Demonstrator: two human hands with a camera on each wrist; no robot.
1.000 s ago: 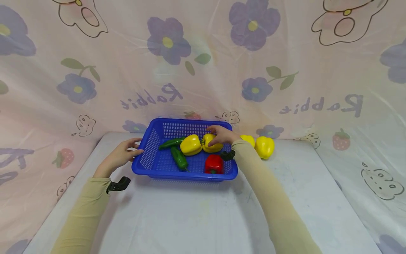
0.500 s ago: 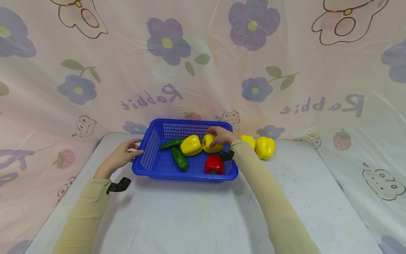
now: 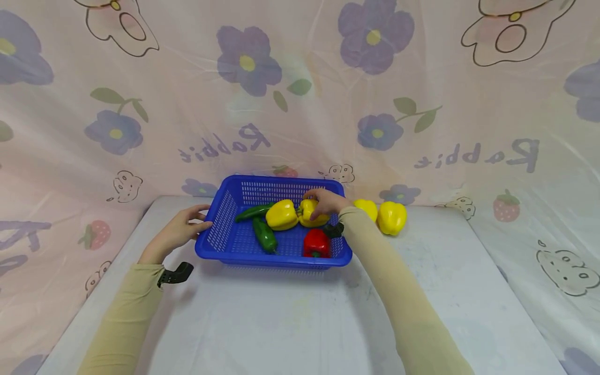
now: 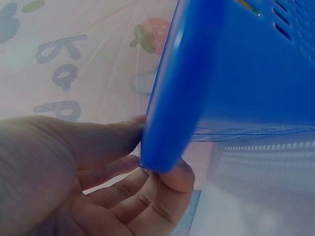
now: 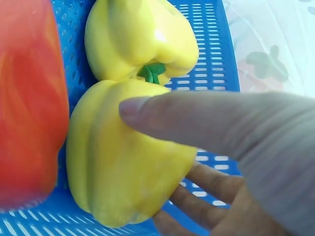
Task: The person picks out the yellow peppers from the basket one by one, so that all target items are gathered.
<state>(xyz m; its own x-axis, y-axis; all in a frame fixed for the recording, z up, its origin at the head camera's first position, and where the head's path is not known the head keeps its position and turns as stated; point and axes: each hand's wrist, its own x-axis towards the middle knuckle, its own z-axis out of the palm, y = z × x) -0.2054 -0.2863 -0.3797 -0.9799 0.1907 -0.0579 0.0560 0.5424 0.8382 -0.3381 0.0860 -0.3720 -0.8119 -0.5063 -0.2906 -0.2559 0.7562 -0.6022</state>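
My left hand (image 3: 178,229) holds the left rim of a blue plastic basket (image 3: 276,259). In the left wrist view the thumb lies on one side of the rim, the curled fingers on the other. Inside the basket, at the right, my right hand (image 3: 328,201) grips a yellow bell pepper (image 5: 123,157), thumb on top and fingers round its side. Touching it is a second yellow bell pepper (image 3: 282,214), their stem ends facing. A red bell pepper (image 3: 316,242) lies at the front right corner. Two green peppers, one long (image 3: 254,212) and one shorter (image 3: 264,235), occupy the left part.
Two more yellow bell peppers stand on the white table (image 3: 300,323) right of the basket; one (image 3: 391,217) shows fully, the other (image 3: 366,208) is partly behind the right forearm. A patterned curtain (image 3: 300,104) hangs behind the table.
My right hand and the yellow pepper in it have shifted very slightly left. The neighbouring yellow pepper and the shorter green one have nudged left too. The left hand stays at the rim.
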